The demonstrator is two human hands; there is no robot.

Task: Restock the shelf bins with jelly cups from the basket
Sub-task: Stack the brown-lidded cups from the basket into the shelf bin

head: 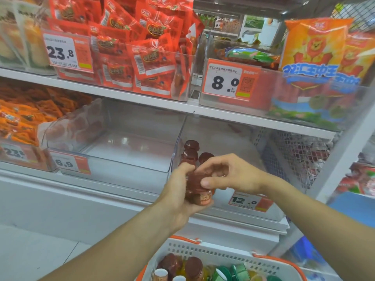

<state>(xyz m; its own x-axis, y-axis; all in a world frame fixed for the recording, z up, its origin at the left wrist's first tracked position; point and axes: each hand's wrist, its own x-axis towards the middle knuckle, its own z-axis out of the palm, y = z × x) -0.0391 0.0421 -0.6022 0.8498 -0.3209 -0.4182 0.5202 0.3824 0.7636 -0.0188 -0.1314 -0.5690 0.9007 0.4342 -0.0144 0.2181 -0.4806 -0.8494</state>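
My left hand [178, 191] cradles a cluster of brown jelly cups [195, 189], grip curled round them; my right hand [225, 175] pinches the top one, before the clear bin [233, 142].

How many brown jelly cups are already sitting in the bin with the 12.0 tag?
3 show in the bin: two brown jelly cups at its left wall, one behind the other, and a third to their right. The hands may hide more.
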